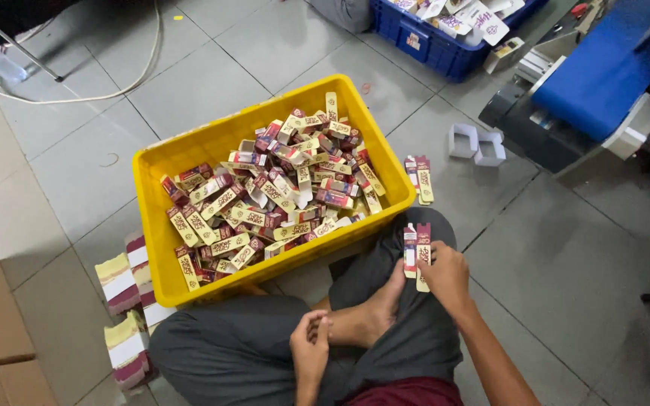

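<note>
Right hand (pixel 445 274) pinched a flat carton (pixel 417 254) on the knee | left hand (pixel 310 346) — empty, loosely curled (by foot) | yellow crate (pixel 189 154) — full of cartons.

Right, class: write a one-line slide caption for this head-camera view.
Seated cross-legged on a tiled floor, right hand holds a flat carton beside a yellow crate of small cartons; left hand is empty.

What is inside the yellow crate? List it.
The yellow crate holds a loose heap of small folded cartons, maroon and cream. The heap covers its floor and any lower layers.
</note>
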